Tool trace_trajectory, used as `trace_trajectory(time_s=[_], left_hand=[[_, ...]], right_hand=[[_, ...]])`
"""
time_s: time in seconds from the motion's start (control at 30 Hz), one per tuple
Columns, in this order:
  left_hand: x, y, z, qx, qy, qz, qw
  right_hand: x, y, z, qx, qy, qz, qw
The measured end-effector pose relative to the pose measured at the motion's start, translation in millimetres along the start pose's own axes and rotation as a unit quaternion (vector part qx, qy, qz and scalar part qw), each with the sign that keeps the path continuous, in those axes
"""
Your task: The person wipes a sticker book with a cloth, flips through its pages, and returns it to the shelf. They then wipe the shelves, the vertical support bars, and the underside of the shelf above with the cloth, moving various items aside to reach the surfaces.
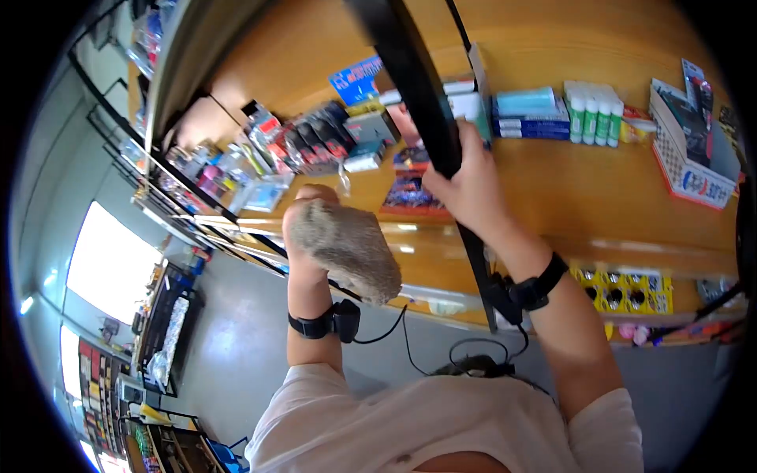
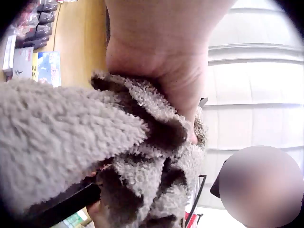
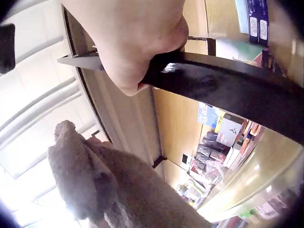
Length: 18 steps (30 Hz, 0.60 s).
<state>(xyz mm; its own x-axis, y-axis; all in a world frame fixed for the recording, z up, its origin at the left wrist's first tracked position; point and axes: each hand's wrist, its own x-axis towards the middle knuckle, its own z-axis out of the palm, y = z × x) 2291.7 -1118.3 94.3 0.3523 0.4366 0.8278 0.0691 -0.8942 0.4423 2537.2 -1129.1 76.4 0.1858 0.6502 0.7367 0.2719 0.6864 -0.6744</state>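
Observation:
My left hand (image 1: pixel 296 236) holds a fuzzy grey-brown cloth (image 1: pixel 347 248), which hangs bunched in front of the shelf. In the left wrist view the shaggy cloth (image 2: pixel 61 133) spreads in folds below the heel of the hand and hides most of the fingers. My right hand (image 1: pixel 477 189) grips a black upright post (image 1: pixel 422 87) of the shelving rack. Seen from the right wrist, that hand (image 3: pixel 137 42) wraps the dark post (image 3: pixel 223 85), and the cloth (image 3: pixel 133 190) is off to one side, apart from it.
On the wooden shelf (image 1: pixel 552 201) stand white-and-green tubes (image 1: pixel 593 114), blue boxes (image 1: pixel 532 126), an open carton (image 1: pixel 694 165) and various packaged goods (image 1: pixel 315 138). Yellow-carded items (image 1: pixel 623 292) sit on a lower level. Black cables (image 1: pixel 473 343) hang from the wrist cameras near my body.

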Motion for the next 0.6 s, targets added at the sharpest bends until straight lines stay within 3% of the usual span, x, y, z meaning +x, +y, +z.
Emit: trace_trajectory(time_s=[0.07,0.1,0.13,0.2,0.3,0.43,0.53,0.6], left_hand=[[-8,6,24,-0.032,-0.01,0.029,0.999],[-16,4,30,-0.125,-0.013,0.027,0.992],[-25,6,32,-0.154,-0.049,0.0,0.987],[-38,11,31,-0.207,-0.121,-0.041,0.97],[-55,17,33,-0.199,-0.171,-0.043,0.964],[-76,20,23,-0.169,-0.214,0.006,0.962],[-86,26,14,-0.215,-0.223,0.024,0.95],[-85,28,9,-0.233,-0.221,0.048,0.946]], right_hand=[[-2,-1,2,-0.012,0.007,0.017,1.0],[-3,6,2,-0.006,0.007,-0.024,1.0],[-5,4,-2,-0.002,-0.03,0.003,1.0],[-13,4,-4,-0.058,-0.038,-0.028,0.997],[-48,3,-6,-0.093,0.022,-0.09,0.991],[-102,-16,-5,0.035,-0.066,0.0,0.997],[-134,-25,7,0.098,-0.136,-0.016,0.986],[-143,-32,15,0.143,-0.237,-0.021,0.961]])
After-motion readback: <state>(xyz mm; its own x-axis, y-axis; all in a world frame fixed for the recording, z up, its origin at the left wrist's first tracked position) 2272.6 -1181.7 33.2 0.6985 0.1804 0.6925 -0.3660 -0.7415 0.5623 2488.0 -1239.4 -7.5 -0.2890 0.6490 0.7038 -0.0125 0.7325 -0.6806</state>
